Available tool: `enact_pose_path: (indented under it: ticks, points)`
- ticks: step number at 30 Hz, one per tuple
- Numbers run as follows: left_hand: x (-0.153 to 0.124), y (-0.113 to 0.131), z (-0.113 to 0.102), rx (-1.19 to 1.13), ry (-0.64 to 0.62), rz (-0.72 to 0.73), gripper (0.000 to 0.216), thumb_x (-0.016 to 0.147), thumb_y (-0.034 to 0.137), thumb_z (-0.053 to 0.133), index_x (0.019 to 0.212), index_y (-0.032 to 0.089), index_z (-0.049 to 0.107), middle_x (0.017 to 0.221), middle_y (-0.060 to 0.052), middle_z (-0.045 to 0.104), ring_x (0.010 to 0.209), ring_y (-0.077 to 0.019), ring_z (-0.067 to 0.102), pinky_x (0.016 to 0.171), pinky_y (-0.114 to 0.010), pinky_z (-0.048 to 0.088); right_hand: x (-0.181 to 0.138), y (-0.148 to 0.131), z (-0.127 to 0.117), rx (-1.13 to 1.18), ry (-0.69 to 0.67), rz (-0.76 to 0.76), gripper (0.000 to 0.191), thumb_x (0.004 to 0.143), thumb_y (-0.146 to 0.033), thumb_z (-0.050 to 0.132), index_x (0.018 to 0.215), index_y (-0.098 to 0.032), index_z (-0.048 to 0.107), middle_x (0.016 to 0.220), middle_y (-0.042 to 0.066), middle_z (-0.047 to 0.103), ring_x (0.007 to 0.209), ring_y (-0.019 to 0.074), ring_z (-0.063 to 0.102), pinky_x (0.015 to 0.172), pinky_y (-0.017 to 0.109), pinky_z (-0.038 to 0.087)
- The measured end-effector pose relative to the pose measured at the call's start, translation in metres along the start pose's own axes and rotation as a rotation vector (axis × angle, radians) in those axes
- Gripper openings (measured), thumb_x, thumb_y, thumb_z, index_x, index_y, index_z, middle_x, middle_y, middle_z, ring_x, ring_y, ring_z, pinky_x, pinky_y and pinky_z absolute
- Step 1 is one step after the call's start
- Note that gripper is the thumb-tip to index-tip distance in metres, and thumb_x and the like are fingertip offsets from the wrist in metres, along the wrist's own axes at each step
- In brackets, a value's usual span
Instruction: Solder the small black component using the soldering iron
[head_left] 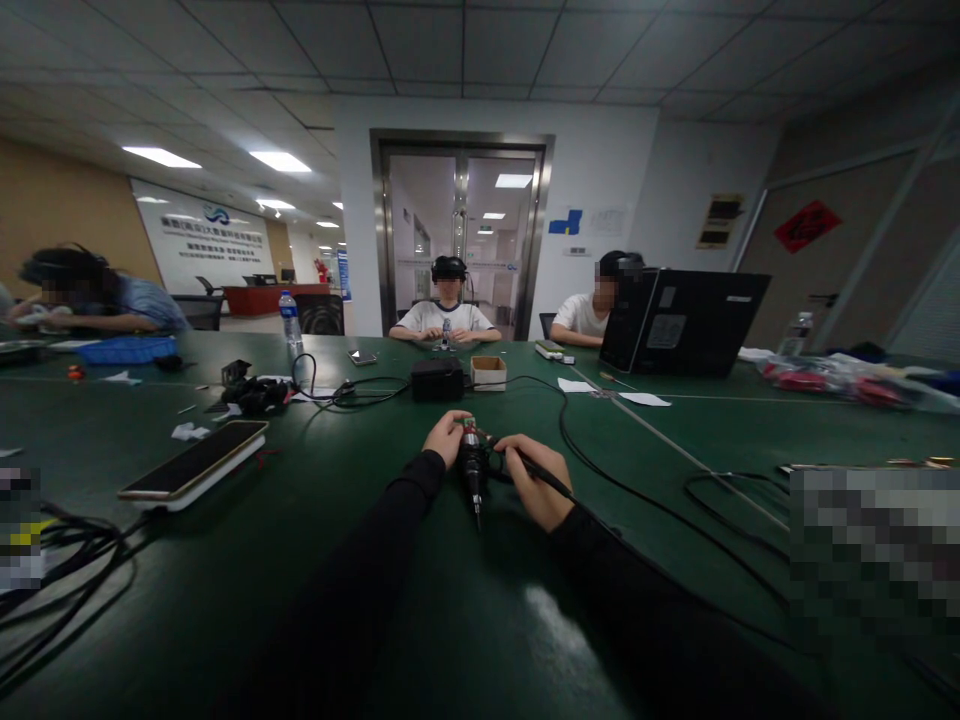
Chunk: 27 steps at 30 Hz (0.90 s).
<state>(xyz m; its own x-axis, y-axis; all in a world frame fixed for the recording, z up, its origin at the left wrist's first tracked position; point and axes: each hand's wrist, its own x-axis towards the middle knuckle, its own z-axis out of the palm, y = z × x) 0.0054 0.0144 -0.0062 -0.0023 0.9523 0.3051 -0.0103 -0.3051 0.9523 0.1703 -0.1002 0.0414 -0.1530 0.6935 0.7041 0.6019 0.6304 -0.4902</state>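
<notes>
My left hand [448, 436] is closed at the far end of a black, tapered device [473, 468], its fingers at a small green-and-red piece [470, 425] there. The device lies on the table with its thin metal tip towards me. In my right hand [541, 478] is a black soldering iron [551, 480], gripped like a pen, with its cable running back along my right sleeve. The iron's front end points left at the green-and-red piece. Whether it touches is too small to tell.
Ahead on the green table [360, 600] stand a black box [437, 380] and a small open carton [489, 374]. A phone on a white block [196, 465] lies left. Black cables [645, 490] cross the right side. Co-workers sit across, one behind a black computer case [686, 322].
</notes>
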Motion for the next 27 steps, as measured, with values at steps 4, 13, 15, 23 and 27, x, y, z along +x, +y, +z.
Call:
enact_pose_path:
  ticks: [4, 13, 15, 23, 27]
  points:
    - [0.0, -0.0007, -0.0004, -0.01, -0.007, -0.009, 0.026, 0.075, 0.004, 0.046, 0.093, 0.017, 0.06, 0.067, 0.001, 0.063, 0.071, -0.0128, 0.063, 0.075, -0.025, 0.048, -0.0004, 0.0002, 0.0, -0.008, -0.002, 0.005, 0.022, 0.085, -0.022, 0.044, 0.083, -0.022, 0.066, 0.084, 0.001, 0.071, 0.077, 0.0156, 0.064, 0.071, 0.025, 0.045]
    - [0.0008, -0.0023, -0.0008, -0.019, -0.017, -0.001, 0.025, 0.074, 0.007, 0.047, 0.093, 0.017, 0.06, 0.069, 0.0, 0.065, 0.07, -0.0141, 0.063, 0.076, -0.028, 0.049, 0.0003, -0.0027, -0.0019, -0.007, 0.004, 0.001, 0.023, 0.086, -0.023, 0.044, 0.083, -0.023, 0.067, 0.084, 0.001, 0.071, 0.077, 0.016, 0.064, 0.071, 0.026, 0.046]
    - [0.0003, -0.0016, -0.0008, -0.025, -0.021, 0.002, 0.025, 0.073, 0.007, 0.047, 0.093, 0.017, 0.06, 0.068, 0.0, 0.065, 0.068, -0.0136, 0.063, 0.075, -0.027, 0.049, 0.0005, -0.0029, -0.002, -0.008, 0.003, 0.0, 0.023, 0.085, -0.022, 0.044, 0.083, -0.023, 0.067, 0.084, 0.001, 0.071, 0.077, 0.0159, 0.064, 0.072, 0.026, 0.046]
    - [0.0028, -0.0056, -0.004, 0.137, 0.027, -0.031, 0.025, 0.074, 0.01, 0.05, 0.093, 0.017, 0.064, 0.072, 0.0, 0.065, 0.066, -0.0131, 0.059, 0.07, -0.024, 0.048, 0.0008, 0.003, -0.0028, 0.004, 0.1, 0.008, 0.022, 0.086, -0.024, 0.044, 0.084, -0.022, 0.065, 0.088, 0.002, 0.071, 0.082, 0.0169, 0.065, 0.074, 0.025, 0.047]
    - [0.0068, -0.0036, -0.0077, 0.275, 0.041, -0.096, 0.02, 0.077, 0.017, 0.051, 0.091, 0.019, 0.066, 0.086, -0.003, 0.069, 0.076, -0.0158, 0.062, 0.077, -0.027, 0.048, 0.0009, 0.0064, -0.0037, -0.007, 0.119, 0.025, 0.021, 0.086, -0.023, 0.044, 0.084, -0.022, 0.065, 0.089, 0.002, 0.071, 0.082, 0.0173, 0.065, 0.074, 0.025, 0.047]
